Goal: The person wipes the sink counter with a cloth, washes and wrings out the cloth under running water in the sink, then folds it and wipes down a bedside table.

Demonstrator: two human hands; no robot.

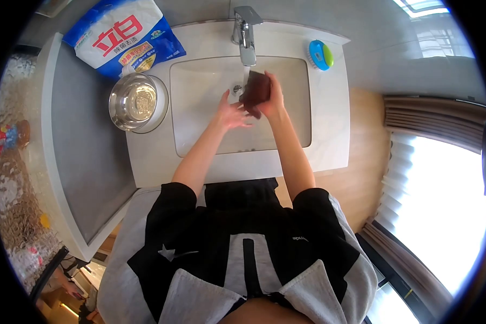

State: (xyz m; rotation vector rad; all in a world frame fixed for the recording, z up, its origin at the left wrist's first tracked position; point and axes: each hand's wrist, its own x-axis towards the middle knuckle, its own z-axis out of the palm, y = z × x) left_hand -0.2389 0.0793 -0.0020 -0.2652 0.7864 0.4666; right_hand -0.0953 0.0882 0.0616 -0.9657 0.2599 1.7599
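Over the white sink basin (200,132), my right hand (275,97) grips a dark reddish-brown cloth-like item (256,93) by its right side, just below the faucet (247,40). The item hangs folded, its lower end near my left fingers. My left hand (233,114) is at the lower left of the item with its fingers spread, holding nothing. Whether its fingertips touch the item is unclear. Part of the drain (237,89) shows between my hands.
A blue and white detergent bag (125,40) lies at the counter's back left. Metal and clear bowls (134,102) stand left of the basin. A blue-green brush (321,55) rests at the back right. Grey panels border the counter's left side.
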